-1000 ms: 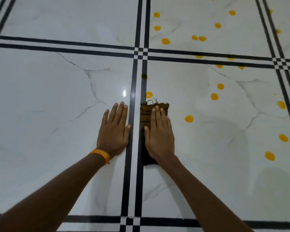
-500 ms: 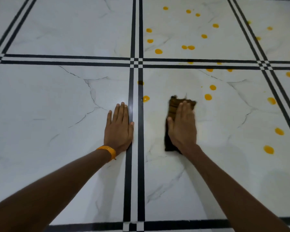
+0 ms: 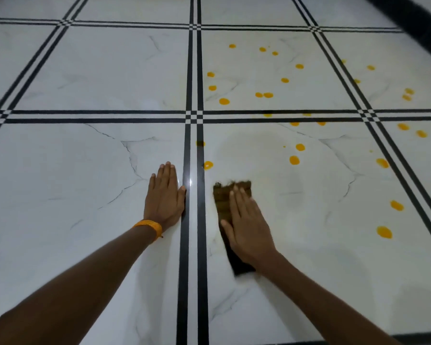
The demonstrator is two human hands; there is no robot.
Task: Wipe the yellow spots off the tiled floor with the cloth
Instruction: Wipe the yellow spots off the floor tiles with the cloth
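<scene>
A folded brown cloth (image 3: pixel 223 197) lies on the white marble floor (image 3: pixel 85 220), right of the black double stripe (image 3: pixel 193 245). My right hand (image 3: pixel 246 225) presses flat on the cloth with straight fingers, covering most of it. My left hand (image 3: pixel 165 195) rests flat on the tile left of the stripe, an orange band on its wrist. Several yellow spots dot the floor ahead and to the right; the nearest spot (image 3: pixel 207 165) lies just beyond the cloth, another spot (image 3: pixel 294 160) further right. A faint smear surrounds the cloth's tile area.
More yellow spots (image 3: pixel 224 101) scatter over the far right tile and along the right side (image 3: pixel 384 232). A dark skirting or wall edge (image 3: pixel 413 23) runs across the upper right corner. Black stripes cross the floor in a grid.
My right hand slid the cloth to the right over a yellow spot, then back towards me and leftward; that spot is gone. The view tilted up, showing more far floor. My left hand stayed put.
</scene>
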